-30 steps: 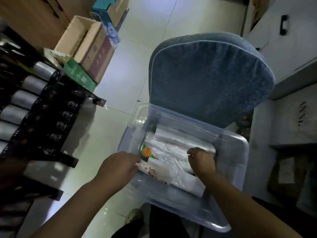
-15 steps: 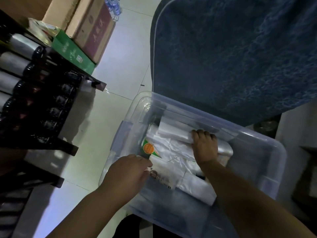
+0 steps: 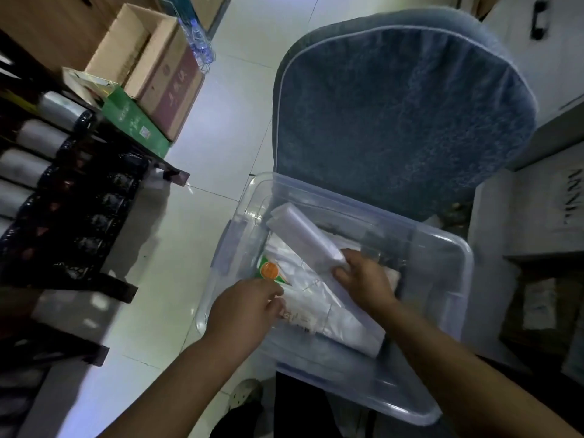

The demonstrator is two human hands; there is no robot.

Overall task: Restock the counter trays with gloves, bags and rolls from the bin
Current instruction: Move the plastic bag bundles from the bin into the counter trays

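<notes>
A clear plastic bin [image 3: 448, 314] rests below me, in front of a blue padded chair. Inside lie white plastic bag packs and rolls, one pack with an orange and green label [image 3: 270, 270]. My right hand [image 3: 363, 281] grips one end of a white roll of bags [image 3: 303, 235], which is tilted up out of the pile toward the bin's far left corner. My left hand [image 3: 245, 309] is at the bin's near left side, with its fingers closed on the edge of a printed white bag pack [image 3: 303, 314].
The blue chair [image 3: 401, 115] stands just behind the bin. At left, dark wire counter trays [image 3: 72, 197] hold several white rolls. Cardboard boxes [image 3: 158, 67] and a green box [image 3: 132, 121] stand on the pale tiled floor beyond them. Grey cabinets stand at right.
My right hand has closed on a white roll and lifted its end up from the pile. My left hand stays on the printed pack. The view has tilted back up.
</notes>
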